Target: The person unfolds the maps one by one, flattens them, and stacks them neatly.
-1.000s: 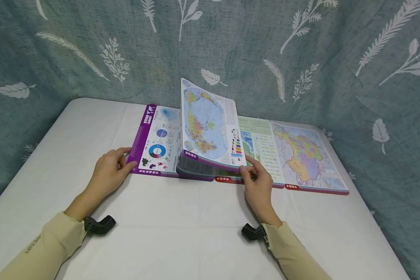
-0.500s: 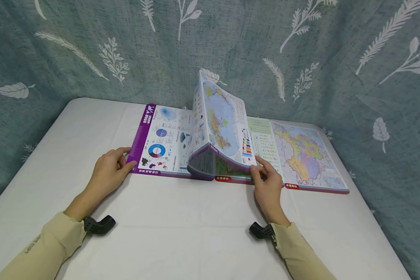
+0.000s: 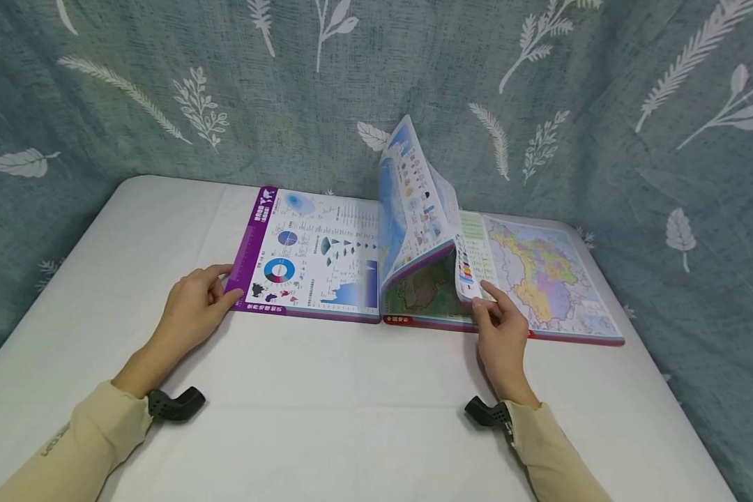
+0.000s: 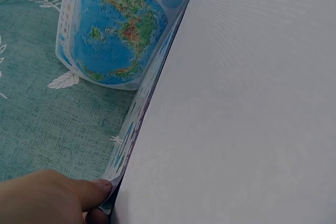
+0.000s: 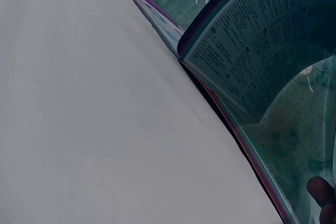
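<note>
A fold-out laminated map (image 3: 345, 237) lies lengthwise across the table, with charts on its left panel and a coloured map on its right. Its middle panels (image 3: 414, 202) stand up in a tent-like fold. My left hand (image 3: 191, 303) pinches the purple left edge, thumb on top, as the left wrist view also shows. My right hand (image 3: 502, 338) pinches the near lower corner of the raised fold between thumb and fingers. In the right wrist view the curved underside of a panel (image 5: 252, 40) arches up, and only dark fingertips (image 5: 320, 192) show at the lower right.
The table (image 3: 326, 418) wears a white cloth. Right behind it hangs a green-blue curtain (image 3: 288, 104) with white leaf prints, close to the raised fold. A black device (image 3: 178, 404) sits at the left wrist, another black device (image 3: 486, 413) at the right.
My right hand has moved right, drawing the raised panels over with it. More of the chart panel on the left is uncovered, and the fold now leans rightward. My left hand stays put.
</note>
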A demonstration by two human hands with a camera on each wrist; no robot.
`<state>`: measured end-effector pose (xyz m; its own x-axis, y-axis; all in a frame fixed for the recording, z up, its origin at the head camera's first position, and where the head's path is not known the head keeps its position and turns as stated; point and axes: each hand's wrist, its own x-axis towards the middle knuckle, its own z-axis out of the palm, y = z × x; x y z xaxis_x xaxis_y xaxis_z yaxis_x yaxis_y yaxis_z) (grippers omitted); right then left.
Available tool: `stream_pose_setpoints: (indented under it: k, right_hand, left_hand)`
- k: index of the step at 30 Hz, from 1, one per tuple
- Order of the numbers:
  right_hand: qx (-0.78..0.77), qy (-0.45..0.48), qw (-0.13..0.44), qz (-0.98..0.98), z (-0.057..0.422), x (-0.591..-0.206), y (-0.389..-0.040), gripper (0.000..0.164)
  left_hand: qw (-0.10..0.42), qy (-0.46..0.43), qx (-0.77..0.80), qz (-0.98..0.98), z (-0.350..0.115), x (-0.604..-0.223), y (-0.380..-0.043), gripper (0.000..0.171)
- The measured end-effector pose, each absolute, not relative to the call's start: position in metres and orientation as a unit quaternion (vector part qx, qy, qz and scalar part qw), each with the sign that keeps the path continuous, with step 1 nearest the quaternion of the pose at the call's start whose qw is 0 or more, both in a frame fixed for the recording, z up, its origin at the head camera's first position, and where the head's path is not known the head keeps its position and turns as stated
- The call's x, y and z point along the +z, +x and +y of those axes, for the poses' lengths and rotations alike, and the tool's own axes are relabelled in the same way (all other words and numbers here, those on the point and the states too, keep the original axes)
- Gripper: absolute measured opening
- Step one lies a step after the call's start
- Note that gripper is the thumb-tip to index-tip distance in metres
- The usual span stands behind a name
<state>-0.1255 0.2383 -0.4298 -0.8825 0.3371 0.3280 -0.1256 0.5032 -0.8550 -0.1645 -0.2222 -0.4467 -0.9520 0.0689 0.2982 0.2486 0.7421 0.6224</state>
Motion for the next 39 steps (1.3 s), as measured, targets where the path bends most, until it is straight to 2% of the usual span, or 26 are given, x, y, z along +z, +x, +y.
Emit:
stream_pose_setpoints:
  k: [9, 20, 29, 39]
  right_hand:
    - [0.48, -0.072, 0.246, -0.839, 0.245, -0.425, -0.121, 0.034]
    - [0.456, -0.105, 0.261, -0.844, 0.288, -0.457, -0.131, 0.032]
    - [0.442, -0.131, 0.273, -0.845, 0.304, -0.457, -0.132, 0.032]
    - [0.441, -0.173, 0.254, -0.843, 0.321, -0.451, -0.129, 0.034]
  left_hand:
    - [0.128, -0.085, -0.348, -0.925, -0.222, -0.448, -0.164, 0.044]
    - [0.124, -0.086, -0.347, -0.926, -0.221, -0.448, -0.164, 0.044]
    - [0.128, -0.087, -0.342, -0.927, -0.221, -0.447, -0.164, 0.045]
    - [0.128, -0.085, -0.343, -0.927, -0.221, -0.445, -0.164, 0.045]
